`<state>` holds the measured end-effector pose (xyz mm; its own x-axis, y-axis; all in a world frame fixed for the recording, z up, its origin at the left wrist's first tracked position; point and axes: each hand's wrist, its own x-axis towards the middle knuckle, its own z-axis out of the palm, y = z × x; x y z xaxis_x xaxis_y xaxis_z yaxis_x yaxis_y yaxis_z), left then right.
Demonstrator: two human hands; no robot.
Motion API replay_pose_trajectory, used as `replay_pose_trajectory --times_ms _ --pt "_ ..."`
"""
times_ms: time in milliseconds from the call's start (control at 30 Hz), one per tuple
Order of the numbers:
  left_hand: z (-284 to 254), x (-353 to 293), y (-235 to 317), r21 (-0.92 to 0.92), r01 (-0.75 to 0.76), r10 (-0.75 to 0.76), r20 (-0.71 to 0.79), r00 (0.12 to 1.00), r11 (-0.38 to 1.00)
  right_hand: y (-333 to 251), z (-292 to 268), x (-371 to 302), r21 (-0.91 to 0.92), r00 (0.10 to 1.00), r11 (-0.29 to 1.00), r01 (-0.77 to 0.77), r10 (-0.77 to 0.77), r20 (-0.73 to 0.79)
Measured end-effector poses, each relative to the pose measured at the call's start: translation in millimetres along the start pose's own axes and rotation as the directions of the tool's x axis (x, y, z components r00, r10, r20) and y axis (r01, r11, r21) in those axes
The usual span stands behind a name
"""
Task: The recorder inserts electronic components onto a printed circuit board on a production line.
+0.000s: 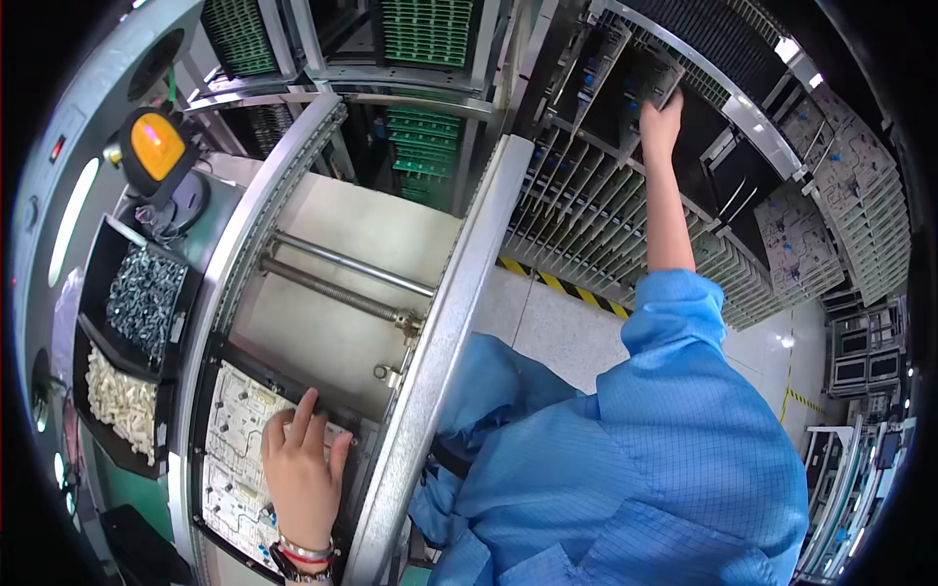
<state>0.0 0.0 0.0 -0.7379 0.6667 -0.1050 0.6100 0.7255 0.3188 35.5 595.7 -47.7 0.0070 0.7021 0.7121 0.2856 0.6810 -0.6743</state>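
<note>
My left hand [305,474] rests with its fingers apart over a whitish circuit board panel [234,430], which sits in a dark carrier frame between the conveyor rails. A bracelet and a dark watch are on that wrist. My right arm, in a blue sleeve, stretches to the far right. There my right hand [660,125] is closed on the edge of a circuit board [666,90] at the top of a rack [606,210] filled with upright boards. The fingers on the board's far side are partly hidden.
Black bins with metal screws [147,298] and cream-coloured parts [122,400] stand left of the conveyor. Beyond them is an orange-and-black device [154,146]. A metal rail [440,342] runs between me and the conveyor. More board stacks [860,205] stand at right; green boards [425,146] fill racks behind.
</note>
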Motion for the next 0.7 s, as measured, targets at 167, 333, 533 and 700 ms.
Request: replay_pose_trajectory --times_ms 167,333,533,700 --pt "16 -4 27 0.296 -0.133 0.192 -0.181 0.965 0.946 -28 -29 2 -0.037 0.992 0.999 0.022 -0.018 0.129" --pt "22 -23 23 0.348 -0.089 0.178 -0.233 0.956 0.933 -67 -73 -34 0.067 0.960 0.968 0.242 -0.249 0.131" --pt "27 -17 21 0.301 -0.132 0.206 -0.228 0.952 0.945 -81 -228 -32 -0.301 0.981 0.951 -0.066 0.117 0.155" --pt "39 -18 22 0.371 -0.126 0.227 -0.241 0.944 0.920 -151 -244 -55 0.113 0.919 0.939 -0.326 0.286 0.272"
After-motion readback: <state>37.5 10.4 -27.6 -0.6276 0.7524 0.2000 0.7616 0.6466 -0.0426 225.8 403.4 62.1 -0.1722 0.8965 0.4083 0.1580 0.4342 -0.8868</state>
